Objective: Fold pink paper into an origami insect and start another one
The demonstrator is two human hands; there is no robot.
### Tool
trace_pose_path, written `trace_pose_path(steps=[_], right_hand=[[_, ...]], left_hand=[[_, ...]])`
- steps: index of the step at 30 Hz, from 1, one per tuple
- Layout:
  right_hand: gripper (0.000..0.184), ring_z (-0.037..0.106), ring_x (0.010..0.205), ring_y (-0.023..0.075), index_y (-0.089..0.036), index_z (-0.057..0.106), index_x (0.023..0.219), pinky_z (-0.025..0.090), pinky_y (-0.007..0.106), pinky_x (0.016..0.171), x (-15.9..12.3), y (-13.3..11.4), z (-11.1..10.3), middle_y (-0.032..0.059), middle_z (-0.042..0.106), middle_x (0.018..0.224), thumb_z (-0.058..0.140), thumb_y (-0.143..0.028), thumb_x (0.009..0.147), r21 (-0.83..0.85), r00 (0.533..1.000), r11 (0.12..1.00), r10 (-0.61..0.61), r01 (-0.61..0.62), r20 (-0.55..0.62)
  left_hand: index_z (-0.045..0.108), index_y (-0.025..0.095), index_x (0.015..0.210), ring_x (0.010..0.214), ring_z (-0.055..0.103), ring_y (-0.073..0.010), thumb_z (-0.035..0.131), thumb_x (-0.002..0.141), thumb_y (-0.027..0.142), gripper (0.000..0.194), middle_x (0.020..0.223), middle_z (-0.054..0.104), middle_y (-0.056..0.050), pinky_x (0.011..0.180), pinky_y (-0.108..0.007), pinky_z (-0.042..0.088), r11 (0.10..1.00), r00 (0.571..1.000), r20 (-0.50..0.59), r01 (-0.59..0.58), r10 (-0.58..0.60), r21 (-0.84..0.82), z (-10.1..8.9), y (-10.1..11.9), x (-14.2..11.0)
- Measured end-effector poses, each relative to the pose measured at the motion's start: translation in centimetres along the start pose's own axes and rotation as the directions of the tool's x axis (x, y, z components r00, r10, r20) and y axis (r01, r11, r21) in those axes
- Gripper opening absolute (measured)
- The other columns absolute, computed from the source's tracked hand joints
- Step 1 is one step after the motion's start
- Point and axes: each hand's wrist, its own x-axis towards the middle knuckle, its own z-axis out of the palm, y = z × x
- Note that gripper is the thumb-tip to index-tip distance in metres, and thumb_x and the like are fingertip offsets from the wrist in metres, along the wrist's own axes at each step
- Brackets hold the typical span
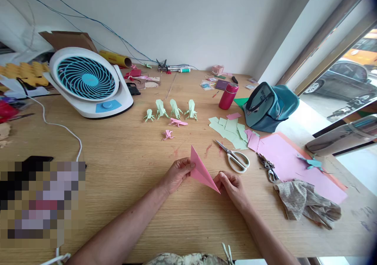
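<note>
A pink sheet of paper (202,171), folded to a long pointed triangle, is held up above the table. My left hand (179,171) pinches its left edge, thumb on the front and fingers behind. At the lower right tip is my right hand (231,186), its fingers curled and closed against the paper's edge, partly hidden by it. Beyond my hands stand several pale green folded paper insects (176,108). Nearer lie a long pink folded insect (178,122) and a small pink folded figure (168,135). White-handled scissors (238,162) rest just beyond my right hand.
Green paper scraps (231,130) and large pink sheets (290,155) lie to the right, with keys (267,166) and a crumpled cloth (306,202). A red flask (228,96) and blue bag (269,107) stand behind. At left is a fan (88,80) with a white cable (63,124).
</note>
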Motion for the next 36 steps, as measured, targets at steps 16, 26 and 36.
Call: trace_pose_path(steps=[16, 26, 36], right_hand=[[0.051, 0.047, 0.054, 0.0111, -0.018, 0.056, 0.062, 0.034, 0.023, 0.053, 0.7, 0.4, 0.5, -0.0015, 0.053, 0.058, 0.046, -0.055, 0.096, -0.164, 0.991, 0.978, -0.126, 0.131, 0.036], [0.052, 0.048, 0.053, 0.0106, -0.017, 0.061, 0.064, 0.035, 0.023, 0.052, 1.0, -0.2, 0.7, -0.0009, 0.056, 0.058, 0.046, -0.055, 0.096, -0.179, 0.992, 0.976, -0.124, 0.124, 0.012], [0.052, 0.047, 0.054, 0.0101, -0.016, 0.066, 0.070, 0.034, 0.022, 0.050, 1.7, 0.3, 0.7, -0.0012, 0.056, 0.060, 0.048, -0.059, 0.093, -0.116, 0.995, 0.988, -0.103, 0.103, 0.002]], left_hand=[[0.075, 0.014, 0.079, 0.071, 0.065, -0.0108, 0.089, 0.061, 0.025, 0.025, 0.077, 0.073, -0.002, 0.072, -0.020, 0.053, 0.988, 1.000, 0.006, 0.031, -0.031, -0.150, 0.0, 0.3, 0.6], [0.074, 0.015, 0.082, 0.074, 0.068, -0.0122, 0.085, 0.068, 0.021, 0.019, 0.081, 0.074, -0.002, 0.071, -0.021, 0.056, 0.979, 0.999, -0.006, 0.038, -0.040, -0.203, -0.9, 0.2, 0.7], [0.075, 0.015, 0.078, 0.073, 0.067, -0.0119, 0.085, 0.065, 0.020, 0.018, 0.080, 0.075, -0.002, 0.073, -0.021, 0.056, 0.983, 0.999, 0.003, 0.036, -0.037, -0.181, -0.6, 0.4, 0.4]])
